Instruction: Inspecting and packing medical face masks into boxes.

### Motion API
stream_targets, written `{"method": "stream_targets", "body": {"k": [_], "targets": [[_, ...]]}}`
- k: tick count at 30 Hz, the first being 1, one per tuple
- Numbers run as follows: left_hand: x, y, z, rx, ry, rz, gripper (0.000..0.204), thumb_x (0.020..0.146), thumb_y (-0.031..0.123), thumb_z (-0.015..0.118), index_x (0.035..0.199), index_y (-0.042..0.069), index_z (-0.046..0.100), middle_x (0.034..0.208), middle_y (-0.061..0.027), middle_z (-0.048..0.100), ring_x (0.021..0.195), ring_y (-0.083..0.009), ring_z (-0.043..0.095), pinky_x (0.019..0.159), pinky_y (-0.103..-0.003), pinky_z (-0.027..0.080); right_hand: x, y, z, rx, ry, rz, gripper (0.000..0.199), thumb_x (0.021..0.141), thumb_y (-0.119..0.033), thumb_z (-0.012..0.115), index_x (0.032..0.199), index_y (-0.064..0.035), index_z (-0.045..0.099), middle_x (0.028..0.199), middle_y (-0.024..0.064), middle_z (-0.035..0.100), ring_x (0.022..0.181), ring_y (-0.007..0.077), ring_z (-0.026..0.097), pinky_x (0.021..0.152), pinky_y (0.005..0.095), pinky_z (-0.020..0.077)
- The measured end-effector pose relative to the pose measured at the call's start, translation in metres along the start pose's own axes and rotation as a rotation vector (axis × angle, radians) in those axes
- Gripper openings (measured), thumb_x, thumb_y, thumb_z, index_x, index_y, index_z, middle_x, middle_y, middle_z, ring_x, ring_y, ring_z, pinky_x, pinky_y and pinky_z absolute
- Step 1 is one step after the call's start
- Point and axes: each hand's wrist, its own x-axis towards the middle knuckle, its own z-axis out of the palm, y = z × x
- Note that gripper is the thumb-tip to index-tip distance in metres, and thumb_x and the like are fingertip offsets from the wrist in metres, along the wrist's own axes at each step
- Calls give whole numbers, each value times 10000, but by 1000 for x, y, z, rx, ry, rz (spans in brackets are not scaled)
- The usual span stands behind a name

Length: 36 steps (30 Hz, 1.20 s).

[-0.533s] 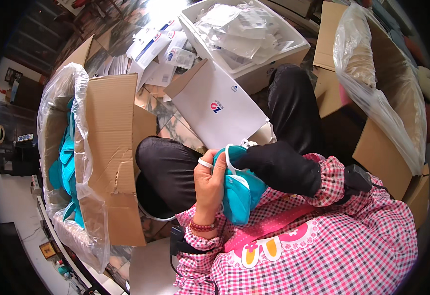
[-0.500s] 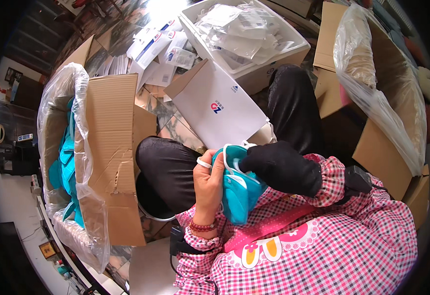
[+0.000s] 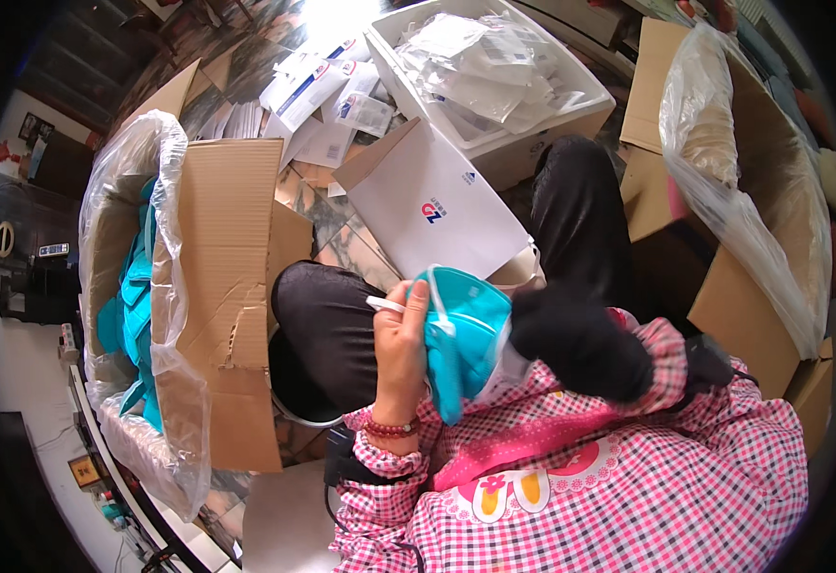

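In front of my lap, a teal cup-shaped face mask with white elastic straps is held up. My bare left hand, a red beaded bracelet at its wrist, pinches the mask's left edge between thumb and fingers; a white strap loops out past the fingers. My right hand wears a black glove and lies against the mask's right edge, where a pale inner side shows. Motion blurs its fingers, so their grip cannot be made out.
A plastic-lined carton on the left holds several teal masks. Another lined carton stands at right. Ahead are a white box, a white foam bin of clear packets, and loose flat packaging on the floor.
My gloved right hand has moved out from the mask's opening to its right edge. The mask has turned, showing more of its broad teal face. My left hand keeps its hold.
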Motion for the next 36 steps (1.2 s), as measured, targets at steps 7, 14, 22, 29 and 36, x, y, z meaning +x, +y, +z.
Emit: {"method": "stream_targets", "body": {"k": [7, 14, 22, 29, 36], "targets": [[-4, -14, 1, 171, -107, 119, 297, 1076, 264, 488, 983, 36, 655, 808, 49, 635, 655, -10, 530, 569, -168, 413, 32, 2, -13, -810, -353, -163, 196, 830, -134, 654, 1024, -124, 672, 853, 74, 659, 742, 271, 690, 628, 385, 530], [-8, -6, -1, 328, -25, 107, 257, 1037, 217, 564, 908, 11, 646, 669, 38, 506, 629, -41, 408, 540, -250, 335, 35, 14, -2, -681, -369, -56, 122, 851, -169, 651, 951, -102, 665, 749, 122, 668, 680, 306, 691, 604, 403, 543], [1, -6, -4, 698, 190, 420, 224, 1012, 195, 592, 897, 7, 633, 649, -117, 560, 577, -156, 506, 553, -327, 418, -24, 16, 33, -305, -380, -103, 137, 824, -194, 712, 880, -90, 642, 665, 134, 624, 619, 339, 667, 534, 421, 527], [13, -8, -26, 255, 74, 117, 296, 1057, 245, 535, 873, 33, 629, 700, 64, 567, 619, 1, 438, 536, -196, 364, -24, -12, 33, -232, -369, 60, 174, 883, -247, 686, 916, -78, 662, 775, 145, 664, 705, 333, 683, 591, 418, 531], [-17, 3, -19, -103, -223, -129, 421, 1051, 404, 512, 1128, 5, 625, 931, 2, 659, 744, -46, 589, 668, -198, 507, 7, 24, 4, -492, 39, 69, 143, 842, -179, 720, 947, -88, 686, 829, 129, 684, 761, 315, 687, 662, 416, 535]]}}
